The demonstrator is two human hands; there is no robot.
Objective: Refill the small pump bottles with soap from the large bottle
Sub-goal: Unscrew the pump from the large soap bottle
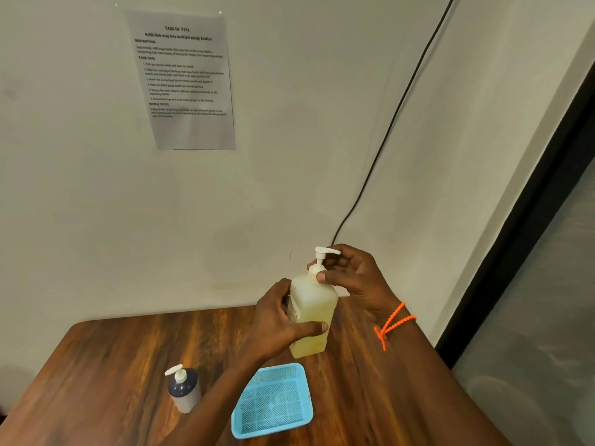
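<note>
Leftmost, a dark bottle with a white cap [183, 390] was noted upright on the wooden table [106, 365], apart from the work, likely awaiting its turn. Next, a blue mesh basket [273, 401] was seen empty, near the table's front edge, probably set ready for finished bottles. Above it, a pale yellow pump bottle [314, 312] was held clear of the table. Its body was wrapped by the left hand [277, 320], apparently to steady it. Its collar was pinched by the right hand [351, 278], presumably for turning the pump.
</note>
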